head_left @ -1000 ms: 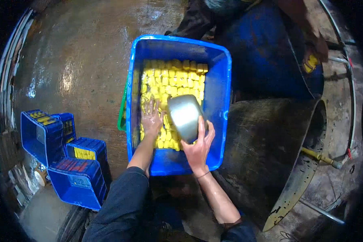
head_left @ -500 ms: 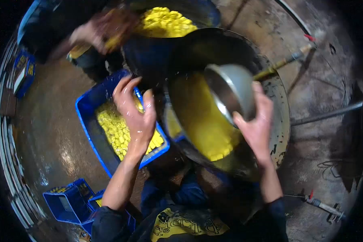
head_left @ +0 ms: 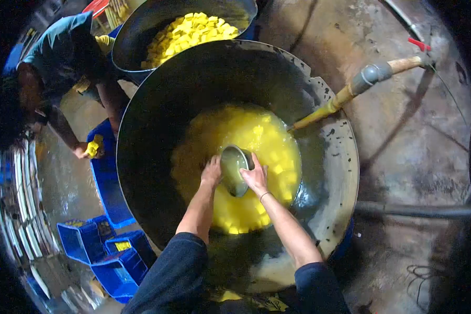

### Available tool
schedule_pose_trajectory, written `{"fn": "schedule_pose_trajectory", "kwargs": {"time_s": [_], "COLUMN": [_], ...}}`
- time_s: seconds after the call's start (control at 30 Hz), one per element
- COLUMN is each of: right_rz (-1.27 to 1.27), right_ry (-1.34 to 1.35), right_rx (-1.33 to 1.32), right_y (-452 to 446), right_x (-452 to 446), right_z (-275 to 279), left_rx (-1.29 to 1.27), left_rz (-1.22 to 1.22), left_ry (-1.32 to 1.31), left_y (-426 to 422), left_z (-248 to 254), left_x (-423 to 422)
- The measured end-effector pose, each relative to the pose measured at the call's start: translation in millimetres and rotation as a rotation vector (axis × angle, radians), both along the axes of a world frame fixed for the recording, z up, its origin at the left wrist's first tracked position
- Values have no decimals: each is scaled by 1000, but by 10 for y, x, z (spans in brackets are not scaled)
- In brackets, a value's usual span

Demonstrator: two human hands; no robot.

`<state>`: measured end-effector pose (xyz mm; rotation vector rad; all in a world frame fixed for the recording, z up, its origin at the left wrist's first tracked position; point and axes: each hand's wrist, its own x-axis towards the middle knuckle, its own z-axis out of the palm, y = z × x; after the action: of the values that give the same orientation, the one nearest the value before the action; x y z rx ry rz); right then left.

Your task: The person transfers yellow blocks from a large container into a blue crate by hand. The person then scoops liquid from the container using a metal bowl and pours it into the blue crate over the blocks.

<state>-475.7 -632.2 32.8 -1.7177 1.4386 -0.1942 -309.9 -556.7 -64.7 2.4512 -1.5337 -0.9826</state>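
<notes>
Inside a large round vat point(head_left: 157, 99), a metal bowl point(head_left: 236, 183) is tilted in cloudy yellow liquid, its opening turned toward the left. My right hand point(head_left: 255, 175) grips the bowl's right rim, thumb over the edge. At the opposite rim is my left hand point(head_left: 211, 171), its fingers bent against the edge; the fingertips are partly hidden. Yellow blocks point(head_left: 282, 166) lie in the liquid, mostly right of and below the bowl. Liquid shows inside the bowl.
Another vat point(head_left: 125, 47) at the back holds a heap of yellow blocks point(head_left: 193, 34). A pipe point(head_left: 345, 97) reaches over the right rim. On the left, a person point(head_left: 63, 63) bends over a blue crate point(head_left: 110, 183), holding something yellow point(head_left: 93, 147). More blue crates point(head_left: 81, 240) stand at lower left.
My view has shifted over the vat. The bowl has gone from above the vat down into the liquid, and my left hand has moved from above the blue crate to the bowl's rim.
</notes>
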Motion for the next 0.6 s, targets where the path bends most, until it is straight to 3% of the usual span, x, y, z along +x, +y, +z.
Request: {"fn": "schedule_pose_trajectory", "kwargs": {"time_s": [0.13, 0.23, 0.37, 0.4, 0.43, 0.47, 0.5, 0.57, 0.6], "right_rz": [71, 109, 37, 54, 62, 34, 83, 133, 227], "right_ry": [62, 116, -122, -96, -106, -75, -94, -58, 86], "right_rx": [-40, -80, 42, -79, -17, 107, 84, 93, 234], "right_y": [-4, -23, -87, -87, -159, -165, -325, -445, -540], "right_x": [-61, -96, -184, -212, -293, -251, -394, -406, -363], "right_z": [-136, -139, -73, -170, -468, -212, -690, -381, -122], "left_rx": [18, 387, 277, 290, 332, 373, 420, 537, 456], "left_rz": [52, 106, 177, 165, 130, 77, 3, -155, -186], "left_ry": [18, 207, 210, 212, 209, 202, 163, -15, -35], "left_y": [274, 321, 384, 319, 189, 67, -41, -190, -186], "left_z": [-30, -7, -132, 20, 354, 732, 1153, 2089, 2082], "left_x": [-210, -246, -240, -183, -63, 57, 151, 181, 188]}}
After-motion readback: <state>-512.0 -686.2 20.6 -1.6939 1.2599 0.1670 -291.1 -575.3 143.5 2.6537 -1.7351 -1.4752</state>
